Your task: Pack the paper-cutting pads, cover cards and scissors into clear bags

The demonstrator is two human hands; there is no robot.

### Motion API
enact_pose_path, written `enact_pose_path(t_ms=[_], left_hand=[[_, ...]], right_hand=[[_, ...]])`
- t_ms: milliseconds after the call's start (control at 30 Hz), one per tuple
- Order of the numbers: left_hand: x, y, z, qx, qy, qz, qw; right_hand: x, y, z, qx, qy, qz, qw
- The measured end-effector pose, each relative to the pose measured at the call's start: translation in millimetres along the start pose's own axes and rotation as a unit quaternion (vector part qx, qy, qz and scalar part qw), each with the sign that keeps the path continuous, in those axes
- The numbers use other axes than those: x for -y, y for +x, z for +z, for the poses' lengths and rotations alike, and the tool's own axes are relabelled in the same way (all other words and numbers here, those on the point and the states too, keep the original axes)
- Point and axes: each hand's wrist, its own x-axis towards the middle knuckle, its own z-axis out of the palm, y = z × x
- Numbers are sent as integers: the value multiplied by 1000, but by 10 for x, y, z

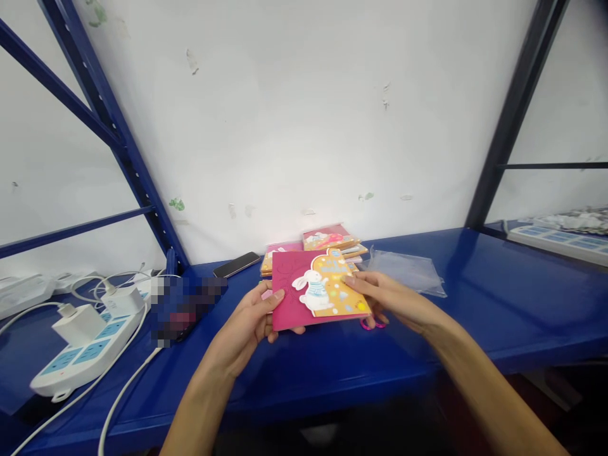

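Observation:
Both hands hold a greeting card [289,285] up above the front of the blue table. It is magenta on its left side and orange on its right, with a white rabbit in the middle. My left hand [254,313] is closed on the left edge, thumb on the front face. The right edge is pinched by my right hand [387,296], its thumb on the orange part. Just under my right hand, two bright pink rings [373,324], perhaps scissor handles, show in part. Similar cards [327,235] lie in piles behind, partly hidden by the held card.
A clear plastic bag [406,271] lies right of the piles. To the left are a dark phone [236,264], a white power strip [90,358] with chargers and loose cables, and a blurred dark object. Blue rack posts [118,142] rise before the white wall.

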Motion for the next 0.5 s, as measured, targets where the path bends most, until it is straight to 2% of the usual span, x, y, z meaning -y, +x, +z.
enact_pose_path(t_ms=[133,300,400,500], left_hand=[[24,11,35,24,-37,-31,999],[17,-18,106,72,-57,-42,995],[-31,-65,100,67,-53,-41,996],[-133,-125,25,41,-64,-36,996]], right_hand=[[91,-70,-3,-83,53,-28,995],[191,-194,-24,-182,139,-56,972],[234,-263,-121,-234,177,-60,954],[266,-350,-297,-277,171,-61,944]])
